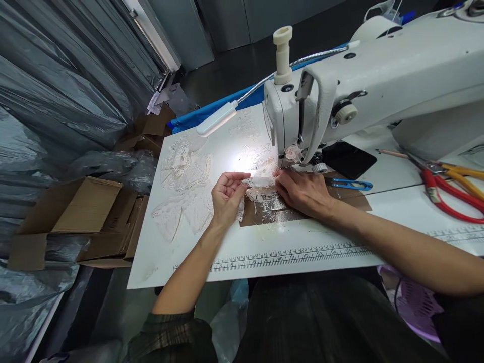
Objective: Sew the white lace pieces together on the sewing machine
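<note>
- Lace strip (260, 181): centre of your dial, stretched between both hands, presumably to keep it flat.
- Left hand (228, 197): nine o'clock, thumb and forefinger clamped on the strip's end, seemingly to steady it.
- Right hand (303, 192): three o'clock, fingers curled down at the other end; whether they pinch, you cannot quite tell.
- Sewing machine (282, 118): toward one o'clock, its head just beyond your right fingers.
- Lamp (218, 120): eleven o'clock, angled, likely to light the work.
- Blue snips (350, 184): three o'clock, probably for easy reach.
</note>
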Available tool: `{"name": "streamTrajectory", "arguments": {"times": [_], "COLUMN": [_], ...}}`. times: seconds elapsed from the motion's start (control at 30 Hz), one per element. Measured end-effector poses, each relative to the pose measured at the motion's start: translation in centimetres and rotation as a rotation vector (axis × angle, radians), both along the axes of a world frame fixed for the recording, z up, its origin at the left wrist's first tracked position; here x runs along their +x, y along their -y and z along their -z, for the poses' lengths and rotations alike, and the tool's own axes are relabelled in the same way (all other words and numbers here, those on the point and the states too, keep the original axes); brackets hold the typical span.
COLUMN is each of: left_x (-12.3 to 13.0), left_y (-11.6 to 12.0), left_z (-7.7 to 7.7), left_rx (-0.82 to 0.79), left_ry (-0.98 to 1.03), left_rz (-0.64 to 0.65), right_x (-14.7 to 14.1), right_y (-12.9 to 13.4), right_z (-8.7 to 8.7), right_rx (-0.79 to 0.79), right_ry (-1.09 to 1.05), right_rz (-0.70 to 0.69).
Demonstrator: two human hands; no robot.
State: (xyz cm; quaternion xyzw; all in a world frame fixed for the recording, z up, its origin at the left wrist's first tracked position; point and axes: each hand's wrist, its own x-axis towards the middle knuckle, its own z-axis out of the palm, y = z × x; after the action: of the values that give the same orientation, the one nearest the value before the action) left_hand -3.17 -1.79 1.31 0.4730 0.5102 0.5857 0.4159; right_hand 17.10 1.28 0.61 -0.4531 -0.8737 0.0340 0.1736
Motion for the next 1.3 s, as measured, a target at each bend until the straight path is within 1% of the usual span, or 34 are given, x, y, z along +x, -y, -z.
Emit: {"name": "streamTrajectory", "arguments": {"times": [0.2, 0.27, 0.3, 0.37, 0.47, 0.5, 0.57, 0.63, 0.67, 0.7, 0.73, 0.8, 0.83, 0.9, 0.93, 1.0, 1.07, 1.1, 1.3], "left_x": [-0.2, -0.5, -0.7, -1.1, -1.4, -1.3, -1.2, -1.2, -1.2, -1.3, -1.3, -1.5, -1.5, -1.5, -1.5, -1.3, -1.1, -1.0, -0.5], "left_y": [0.0, 0.0, 0.0, -0.1, -0.1, -0.1, -0.1, 0.0, 0.1, 0.2, 0.3, 0.6, 0.7, 1.0, 1.1, 1.2, 1.2, 1.2, 1.0], "left_z": [-0.1, -0.4, -0.5, -0.7, -0.7, -0.7, -0.8, -1.1, -1.4, -1.7, -2.0, -2.6, -2.9, -3.1, -3.1, -3.0, -2.9, -2.8, -2.6], "left_rx": [0.041, 0.081, 0.12, 0.215, 0.306, 0.31, 0.318, 0.336, 0.343, 0.335, 0.302, 0.182, 0.112, -0.013, -0.06, -0.141, -0.197, -0.212, -0.185], "left_ry": [-0.06, -0.143, -0.223, -0.455, -0.8, -0.867, -0.927, -0.91, -0.862, -0.784, -0.681, -0.453, -0.364, -0.267, -0.239, -0.192, -0.163, -0.166, -0.2], "left_rz": [-0.021, -0.051, -0.064, -0.069, -0.016, -0.002, -0.015, -0.061, -0.059, -0.022, 0.045, 0.184, 0.217, 0.228, 0.237, 0.312, 0.388, 0.401, 0.358], "right_x": [-0.1, 0.0, 0.0, 0.0, 0.1, 0.1, 0.0, -0.2, -0.3, -0.5, -0.6, -1.0, -1.1, -1.3, -1.3, -1.3, -1.2, -1.1, -0.9], "right_y": [-0.1, -0.2, -0.3, -0.4, -0.4, -0.3, -0.2, 0.0, 0.1, 0.2, 0.2, 0.4, 0.5, 0.6, 0.6, 0.7, 0.7, 0.7, 0.4], "right_z": [0.1, 0.3, 0.4, 0.5, 0.6, 0.6, 0.4, 0.2, 0.0, -0.1, -0.3, -0.5, -0.6, -0.8, -0.9, -1.0, -1.2, -1.3, -1.3], "right_rx": [-0.02, -0.039, -0.055, -0.09, -0.101, -0.098, -0.108, -0.19, -0.272, -0.377, -0.494, -0.718, -0.804, -0.923, -0.96, -1.007, -1.035, -1.047, -1.062], "right_ry": [-0.086, -0.12, -0.141, -0.204, -0.345, -0.389, -0.481, -0.607, -0.687, -0.774, -0.862, -1.015, -1.074, -1.144, -1.154, -1.136, -1.101, -1.087, -1.038], "right_rz": [0.061, 0.077, 0.076, 0.052, -0.026, -0.051, -0.1, -0.162, -0.194, -0.223, -0.248, -0.284, -0.289, -0.276, -0.257, -0.216, -0.189, -0.181, -0.142]}}
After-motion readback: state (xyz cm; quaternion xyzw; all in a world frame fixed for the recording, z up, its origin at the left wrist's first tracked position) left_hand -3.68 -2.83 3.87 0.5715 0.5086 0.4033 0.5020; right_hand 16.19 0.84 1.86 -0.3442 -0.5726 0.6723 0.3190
